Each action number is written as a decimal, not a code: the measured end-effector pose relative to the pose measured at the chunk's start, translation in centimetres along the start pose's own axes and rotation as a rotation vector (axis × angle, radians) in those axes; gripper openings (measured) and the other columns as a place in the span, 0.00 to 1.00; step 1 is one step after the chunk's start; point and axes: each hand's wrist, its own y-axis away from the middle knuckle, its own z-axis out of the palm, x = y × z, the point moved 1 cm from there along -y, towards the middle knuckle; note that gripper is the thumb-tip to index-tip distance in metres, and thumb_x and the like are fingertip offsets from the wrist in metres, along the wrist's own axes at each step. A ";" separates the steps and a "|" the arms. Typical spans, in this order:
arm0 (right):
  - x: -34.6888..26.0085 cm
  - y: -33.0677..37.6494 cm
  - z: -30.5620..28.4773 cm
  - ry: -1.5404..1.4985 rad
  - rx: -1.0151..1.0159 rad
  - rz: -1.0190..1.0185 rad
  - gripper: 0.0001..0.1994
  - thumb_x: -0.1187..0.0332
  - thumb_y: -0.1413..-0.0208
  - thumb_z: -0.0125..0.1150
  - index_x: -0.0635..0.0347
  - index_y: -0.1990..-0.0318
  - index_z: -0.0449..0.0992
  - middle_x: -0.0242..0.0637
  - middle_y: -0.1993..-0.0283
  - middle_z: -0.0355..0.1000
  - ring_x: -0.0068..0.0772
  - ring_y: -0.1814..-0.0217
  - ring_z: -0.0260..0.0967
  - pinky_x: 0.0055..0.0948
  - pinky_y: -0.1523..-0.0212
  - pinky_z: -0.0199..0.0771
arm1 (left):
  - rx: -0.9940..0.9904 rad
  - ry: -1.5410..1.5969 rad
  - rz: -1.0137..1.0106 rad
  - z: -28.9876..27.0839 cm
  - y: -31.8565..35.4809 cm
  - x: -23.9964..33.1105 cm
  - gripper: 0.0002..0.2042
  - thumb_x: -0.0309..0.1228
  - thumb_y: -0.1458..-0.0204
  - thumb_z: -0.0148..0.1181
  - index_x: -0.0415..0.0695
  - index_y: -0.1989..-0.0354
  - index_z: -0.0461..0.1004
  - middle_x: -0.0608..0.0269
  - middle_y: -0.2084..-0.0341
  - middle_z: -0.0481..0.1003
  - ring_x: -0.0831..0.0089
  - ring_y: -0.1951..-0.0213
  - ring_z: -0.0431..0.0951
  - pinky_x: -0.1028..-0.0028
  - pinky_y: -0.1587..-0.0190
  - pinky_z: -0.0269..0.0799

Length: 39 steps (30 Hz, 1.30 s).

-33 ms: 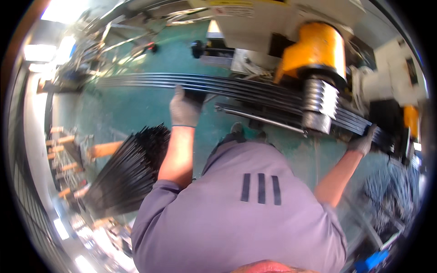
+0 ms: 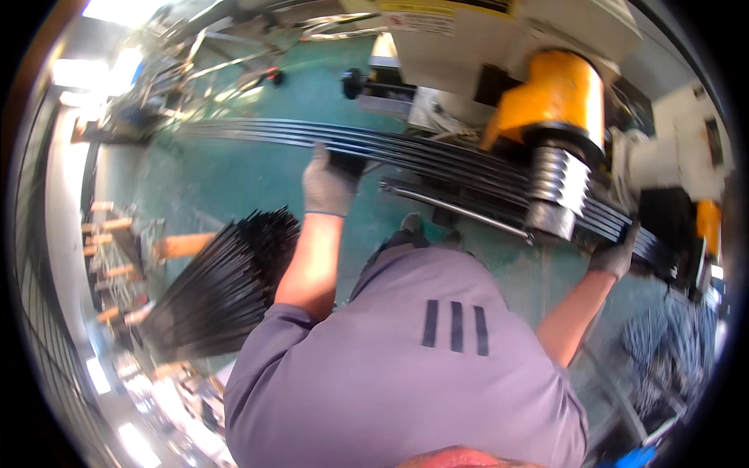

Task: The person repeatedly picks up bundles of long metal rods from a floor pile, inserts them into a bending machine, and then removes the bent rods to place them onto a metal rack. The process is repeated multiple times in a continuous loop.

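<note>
Several long, thin dark metal bars [image 2: 437, 155] lie side by side across the view, running under a ribbed steel roller [image 2: 560, 181] at the end of a yellow machine head [image 2: 566, 93]. My left hand [image 2: 331, 186], in a grey glove, is closed round the bars left of the roller, with its thumb on top. Beyond the roller, near the bars' right end, my gloved right hand [image 2: 613, 258] grips them, thumb up; its other fingers are mostly hidden beneath. A thinner metal rail [image 2: 456, 209] runs on my side of the bars.
A big bundle of dark rods [image 2: 226, 292] stands to my left, with wooden-coloured posts [image 2: 187, 246] behind it. The pale machine body [image 2: 460, 47] rises ahead. A dark block [image 2: 663, 214] sits by the bars' right end. Tangled grey strips [image 2: 671, 339] heap at lower right.
The view has shifted slightly, so the machine and bars sit a little farther right. My right hand is slightly closer to the roller. Both hands stay on the bars.
</note>
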 end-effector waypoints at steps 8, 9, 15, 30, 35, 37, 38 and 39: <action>-0.1 -6.8 -4.4 -0.030 -0.153 0.150 0.26 0.53 0.31 0.69 0.51 0.30 0.79 0.44 0.28 0.74 0.46 0.33 0.76 0.54 0.37 0.80 | 0.017 0.000 0.120 -1.2 0.6 2.5 0.26 0.50 0.25 0.54 0.37 0.34 0.70 0.45 0.36 0.75 0.43 0.32 0.73 0.40 0.22 0.61; -0.5 -7.6 -4.6 -0.096 -0.217 0.165 0.26 0.53 0.31 0.68 0.48 0.29 0.78 0.44 0.26 0.73 0.47 0.31 0.75 0.55 0.33 0.78 | 0.040 0.016 0.136 -2.2 0.3 3.5 0.26 0.50 0.25 0.54 0.37 0.36 0.71 0.46 0.37 0.76 0.43 0.34 0.75 0.40 0.24 0.63; -4.3 -9.0 -5.7 0.298 0.069 0.028 0.27 0.46 0.27 0.56 0.45 0.28 0.76 0.35 0.27 0.76 0.40 0.26 0.72 0.55 0.24 0.67 | 0.327 0.061 0.240 -11.3 -3.6 15.2 0.23 0.51 0.26 0.57 0.39 0.46 0.74 0.50 0.49 0.80 0.47 0.45 0.80 0.42 0.34 0.74; 22.0 27.5 -2.6 3.013 -0.740 0.125 0.22 0.52 0.24 0.53 0.43 0.30 0.79 0.28 0.23 0.74 0.32 0.21 0.68 0.54 0.28 0.63 | 0.490 -0.172 0.537 -29.5 -21.2 58.0 0.17 0.43 0.25 0.55 0.42 0.43 0.78 0.54 0.53 0.83 0.55 0.55 0.86 0.50 0.49 0.85; 23.8 30.5 -5.5 0.829 0.322 0.510 0.23 0.50 0.24 0.53 0.46 0.30 0.78 0.29 0.26 0.75 0.32 0.27 0.71 0.48 0.31 0.66 | 0.316 -0.464 0.549 -28.9 -21.5 60.5 0.16 0.30 0.27 0.56 0.35 0.36 0.73 0.47 0.50 0.83 0.51 0.49 0.87 0.50 0.47 0.87; 23.8 30.5 -5.4 0.767 0.321 0.516 0.23 0.50 0.24 0.53 0.47 0.30 0.78 0.29 0.27 0.76 0.32 0.29 0.72 0.46 0.33 0.67 | 0.361 -0.491 0.536 -28.8 -20.9 60.7 0.17 0.25 0.29 0.55 0.34 0.35 0.73 0.45 0.48 0.83 0.49 0.47 0.87 0.50 0.47 0.87; 23.8 30.5 -5.1 0.780 0.292 0.531 0.24 0.49 0.24 0.54 0.48 0.30 0.78 0.29 0.28 0.76 0.32 0.30 0.72 0.45 0.34 0.68 | 0.379 -0.495 0.511 -28.9 -20.6 60.8 0.18 0.23 0.30 0.54 0.33 0.34 0.72 0.44 0.47 0.82 0.49 0.46 0.87 0.50 0.47 0.87; 23.9 30.3 -4.6 0.804 0.270 0.518 0.24 0.49 0.24 0.54 0.48 0.30 0.78 0.29 0.29 0.76 0.32 0.31 0.73 0.44 0.34 0.69 | 0.329 -0.450 0.504 -28.9 -20.5 61.0 0.19 0.19 0.33 0.52 0.33 0.34 0.72 0.43 0.46 0.82 0.48 0.45 0.86 0.49 0.44 0.86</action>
